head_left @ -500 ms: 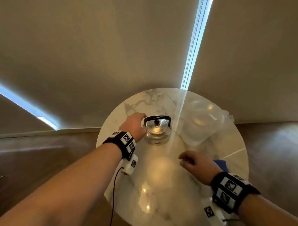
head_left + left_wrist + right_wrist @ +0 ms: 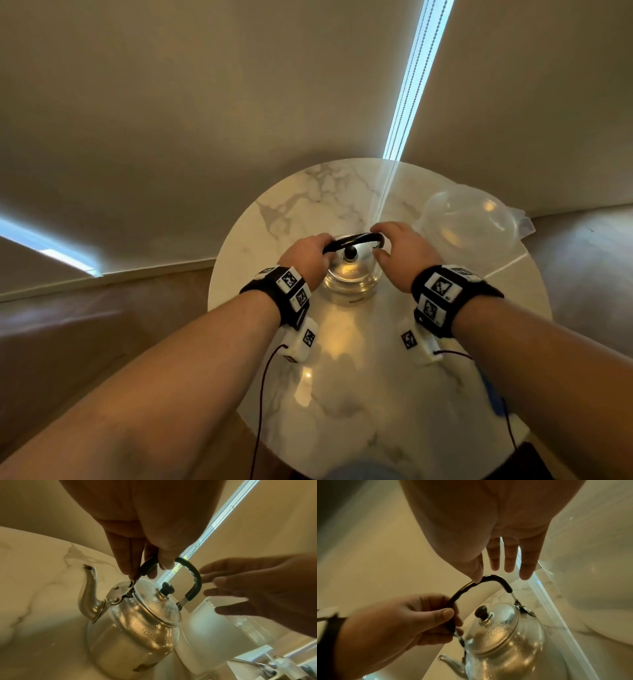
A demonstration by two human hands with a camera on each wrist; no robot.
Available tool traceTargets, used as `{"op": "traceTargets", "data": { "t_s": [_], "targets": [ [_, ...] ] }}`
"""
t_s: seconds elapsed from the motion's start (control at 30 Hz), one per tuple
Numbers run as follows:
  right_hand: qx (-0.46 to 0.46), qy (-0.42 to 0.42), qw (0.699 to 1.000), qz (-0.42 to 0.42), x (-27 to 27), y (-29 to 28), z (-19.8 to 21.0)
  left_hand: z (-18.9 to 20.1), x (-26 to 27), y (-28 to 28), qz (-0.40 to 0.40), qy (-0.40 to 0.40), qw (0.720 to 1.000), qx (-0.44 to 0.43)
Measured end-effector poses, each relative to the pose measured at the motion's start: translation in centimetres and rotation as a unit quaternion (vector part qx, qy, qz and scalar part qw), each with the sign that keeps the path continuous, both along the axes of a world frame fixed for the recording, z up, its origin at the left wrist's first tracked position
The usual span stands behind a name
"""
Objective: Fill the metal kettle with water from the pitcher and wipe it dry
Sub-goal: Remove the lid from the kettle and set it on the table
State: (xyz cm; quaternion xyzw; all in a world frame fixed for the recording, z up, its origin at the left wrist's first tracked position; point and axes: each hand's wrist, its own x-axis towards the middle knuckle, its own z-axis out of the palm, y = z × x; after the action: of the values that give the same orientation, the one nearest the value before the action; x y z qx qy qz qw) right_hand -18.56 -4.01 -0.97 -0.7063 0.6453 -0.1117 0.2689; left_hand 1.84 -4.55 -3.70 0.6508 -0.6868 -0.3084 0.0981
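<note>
Kettle (image 2: 350, 274): stands upright on the round marble table (image 2: 342, 394), directly between the two hands, lid (image 2: 157, 601) seated with its black knob up.
Left hand (image 2: 306, 257): fingers and thumb curled round the spout-side end of the black handle (image 2: 481, 584), gripping it.
Right hand (image 2: 399, 253): fingers straight and spread, holding nothing; in the right wrist view the thumb tip seems to touch the top of the handle arch, the other fingertips beyond it and clear.
Pitcher (image 2: 469, 229): clear plastic, just past the right hand on its outer side, close beside the kettle.
Done: droplets show on the lid and shoulder, but I cannot tell whether the kettle holds water.
Left: judging by the closed lid, it likely has to come off before any pour; wiping is not yet begun.
Cloth (image 2: 495, 401): something blue, mostly hidden under the right forearm, probably the wiping cloth.
Edges: the pitcher sits near the table rim on the far right; the spout (image 2: 88, 592) points away from the left hand toward open marble.
Open room: bare tabletop toward the person, below both wrists.
</note>
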Motion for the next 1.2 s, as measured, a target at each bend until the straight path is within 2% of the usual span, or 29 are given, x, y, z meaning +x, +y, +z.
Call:
{"op": "traceTargets", "data": {
  "t_s": [0.1,0.27,0.47,0.6,0.73,0.9,0.97,1.07,1.2],
  "targets": [
    [0.024,-0.018,0.999,-0.026,-0.9,0.7,-0.9,0.4,0.2,2.2,-0.021,0.016,1.000,-0.006],
    [0.008,-0.092,0.996,-0.010,-3.2,5.6,-1.9,0.5,0.0,7.7,-0.021,0.069,0.997,-0.003],
    [0.017,-0.128,0.991,-0.020,-5.5,10.3,-4.2,-1.4,-1.5,13.1,-0.028,0.089,0.996,0.008],
    [0.017,-0.138,0.990,-0.019,-6.6,10.8,-5.3,-2.0,-2.6,14.4,-0.017,0.084,0.996,0.000],
    [0.026,-0.134,0.991,-0.002,-7.0,10.0,-6.1,-2.0,-3.5,14.8,0.030,0.085,0.996,0.001],
    [0.027,-0.142,0.989,-0.012,-5.8,7.7,-6.4,-2.0,-4.2,14.3,0.016,0.022,1.000,-0.012],
    [0.023,-0.116,0.993,-0.007,-5.2,6.5,-6.6,-2.3,-4.5,14.4,-0.012,0.000,1.000,-0.005],
    [0.054,-0.082,0.995,0.001,-4.8,5.3,-7.0,-3.2,-4.9,14.5,-0.053,-0.082,0.995,0.007],
    [0.071,-0.047,0.996,-0.004,-4.2,5.4,-6.6,-4.6,-4.9,14.3,-0.040,-0.081,0.996,-0.005]
  ]
}}
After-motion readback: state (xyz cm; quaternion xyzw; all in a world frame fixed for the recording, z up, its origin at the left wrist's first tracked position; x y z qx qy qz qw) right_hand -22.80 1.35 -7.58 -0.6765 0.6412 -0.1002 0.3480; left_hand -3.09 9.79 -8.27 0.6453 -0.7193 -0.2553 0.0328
